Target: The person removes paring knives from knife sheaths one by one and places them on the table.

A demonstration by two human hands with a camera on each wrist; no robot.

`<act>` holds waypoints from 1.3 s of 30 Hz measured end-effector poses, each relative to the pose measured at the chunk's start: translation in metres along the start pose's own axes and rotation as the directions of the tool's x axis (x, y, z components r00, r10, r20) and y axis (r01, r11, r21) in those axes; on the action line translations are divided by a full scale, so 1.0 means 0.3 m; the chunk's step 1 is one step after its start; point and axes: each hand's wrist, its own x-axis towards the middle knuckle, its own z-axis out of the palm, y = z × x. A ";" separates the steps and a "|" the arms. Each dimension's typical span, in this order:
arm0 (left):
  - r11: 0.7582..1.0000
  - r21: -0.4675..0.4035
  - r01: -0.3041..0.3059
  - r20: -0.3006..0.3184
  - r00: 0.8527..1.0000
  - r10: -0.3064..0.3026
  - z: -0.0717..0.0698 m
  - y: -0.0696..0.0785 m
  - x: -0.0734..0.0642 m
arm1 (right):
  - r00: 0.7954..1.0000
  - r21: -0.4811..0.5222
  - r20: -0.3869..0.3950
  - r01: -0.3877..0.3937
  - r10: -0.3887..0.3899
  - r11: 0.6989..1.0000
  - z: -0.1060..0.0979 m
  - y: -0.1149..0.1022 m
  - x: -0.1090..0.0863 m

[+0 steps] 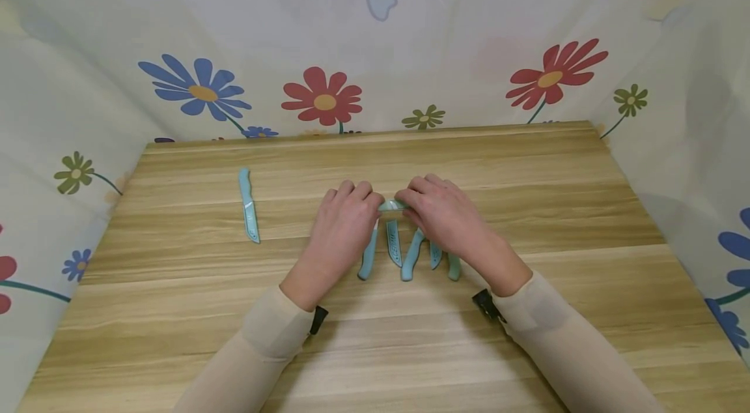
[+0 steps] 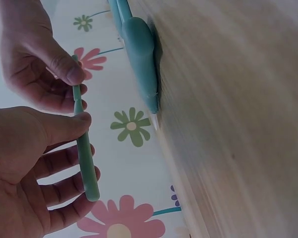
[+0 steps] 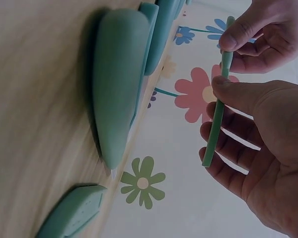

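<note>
Both hands hold a green paring knife with its blade in a sheath, level above the table. My left hand (image 1: 344,221) grips the knife's handle (image 2: 89,171) between thumb and fingers. With my right hand (image 1: 444,214) I pinch the green sheath (image 3: 214,131), its thumb near where sheath and handle meet. Below the hands lie a blue knife (image 1: 368,260), a blue sheath (image 1: 394,243), another blue knife (image 1: 411,260), a second blue sheath (image 1: 435,255) and a green-handled knife (image 1: 454,266). A green sheath (image 3: 72,212) beside that last knife shows in the right wrist view.
Off to the left, a blue knife in its sheath (image 1: 249,204) lies on the wood-grain table (image 1: 176,283). A white flowered curtain (image 1: 457,42) stands behind the table's back edge and along both sides.
</note>
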 end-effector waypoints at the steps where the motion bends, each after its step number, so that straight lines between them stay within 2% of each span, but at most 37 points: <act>1: 1.000 -0.001 0.000 -0.002 1.000 0.000 0.001 -0.001 0.000 | 1.000 0.001 0.000 0.000 0.000 1.000 0.000 0.000 0.001; 39: 0.999 -0.030 0.019 -0.003 1.000 -0.019 0.009 -0.014 -0.005 | 1.000 0.022 0.002 -0.012 0.012 1.000 0.001 0.006 0.004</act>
